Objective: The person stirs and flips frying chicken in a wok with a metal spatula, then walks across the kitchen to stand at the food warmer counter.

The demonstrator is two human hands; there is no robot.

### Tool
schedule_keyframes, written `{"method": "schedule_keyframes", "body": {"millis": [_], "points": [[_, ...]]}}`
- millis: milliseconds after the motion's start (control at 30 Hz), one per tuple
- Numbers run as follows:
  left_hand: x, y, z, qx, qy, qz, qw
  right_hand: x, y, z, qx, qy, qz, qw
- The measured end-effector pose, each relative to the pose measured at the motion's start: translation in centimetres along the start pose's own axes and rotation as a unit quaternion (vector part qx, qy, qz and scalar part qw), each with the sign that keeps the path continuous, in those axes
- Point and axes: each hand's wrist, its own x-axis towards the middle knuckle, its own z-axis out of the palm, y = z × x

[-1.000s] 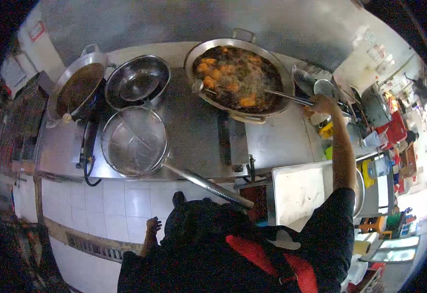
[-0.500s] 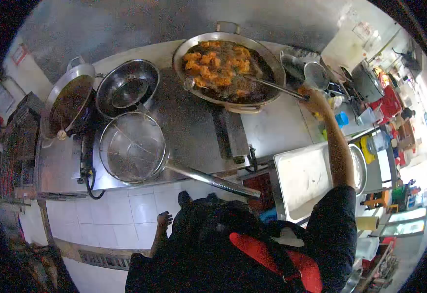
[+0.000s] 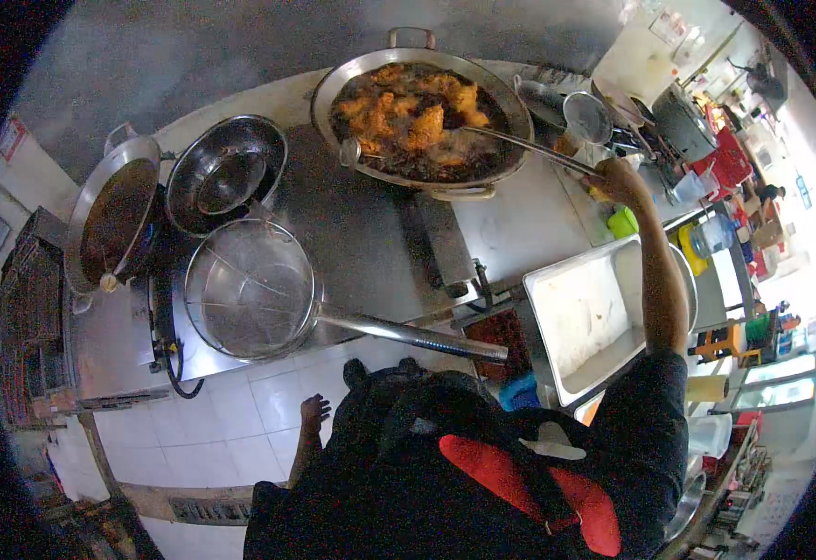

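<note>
My right hand [image 3: 624, 182] is wrapped round the end of a long-handled metal cooking tool [image 3: 548, 157]. Its far end reaches into a wide two-handled wok [image 3: 327, 86], where I cannot make out its shape. Browned fried pieces [image 3: 425, 128] float there in dark, bubbling oil. A small round gauge-like thing [image 3: 350, 151] sits at the wok's left rim. My left hand [image 3: 314, 411] hangs low beside my body over the tiled floor, fingers apart, holding nothing. Closest to it is a large mesh strainer [image 3: 249, 289], whose metal handle points right along the counter edge.
A metal bowl [image 3: 272, 140] with a smaller strainer inside stands left of the wok. Farther left is a second pan [image 3: 76, 252] of brown liquid. A deep white-lined metal tray [image 3: 571, 308] lies below my right forearm. Beyond it are a green cup [image 3: 622, 222] and more utensils.
My right hand and the tool have shifted slightly, and the fried pieces lie differently in the oil. The view has tilted a little. My left hand still hangs down.
</note>
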Motion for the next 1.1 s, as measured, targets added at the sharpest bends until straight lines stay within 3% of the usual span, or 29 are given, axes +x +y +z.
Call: {"method": "schedule_keyframes", "body": {"millis": [233, 367, 467, 500, 633, 733, 833, 867, 933, 1000, 1033, 1100], "points": [[0.5, 0.0, -0.2, -0.008, -0.03, 0.02, 0.999, -3.2, -0.9, -3.3, -0.089, 0.052, 0.045, 0.994], [0.7, -0.3, -0.5, 0.038, 0.035, -0.075, 0.996, -5.3, -4.0, -6.9, -0.128, 0.088, 0.066, 0.986], [0.0, -0.4, -1.1, 0.015, -0.013, -0.063, 0.998, -5.5, -4.0, -8.0, -0.153, 0.125, 0.047, 0.979], [0.0, -0.4, -0.9, 0.026, 0.003, -0.07, 0.997, -5.7, -4.5, -9.0, -0.186, 0.084, 0.073, 0.976], [-0.2, 0.1, 0.1, 0.038, 0.025, -0.074, 0.996, -6.1, -7.6, -13.9, -0.24, 0.078, 0.077, 0.964], [1.1, 0.0, 0.0, 0.002, -0.008, -0.071, 0.997, -4.1, -6.4, -16.5, -0.371, 0.086, -0.004, 0.925], [2.0, 0.0, 0.2, 0.011, -0.018, -0.046, 0.999, -2.5, -9.0, -20.1, -0.364, 0.059, -0.019, 0.929], [2.0, 0.1, 0.5, 0.024, -0.017, -0.035, 0.999, 0.2, -5.3, -20.1, -0.388, 0.128, -0.112, 0.906], [1.9, 0.5, 1.0, 0.025, -0.015, -0.041, 0.999, 1.5, -8.8, -22.0, -0.319, -0.036, 0.007, 0.947], [1.8, 0.5, 1.6, 0.021, 0.003, -0.052, 0.998, 0.9, -12.0, -22.6, -0.288, -0.037, 0.041, 0.956], [2.5, -0.5, 0.8, -0.015, -0.04, -0.038, 0.998, 0.9, -13.9, -22.9, -0.273, -0.038, 0.057, 0.959], [2.8, -1.3, 0.7, -0.008, -0.03, -0.044, 0.999, 2.2, -20.6, -24.0, -0.268, -0.199, 0.245, 0.91]]}}
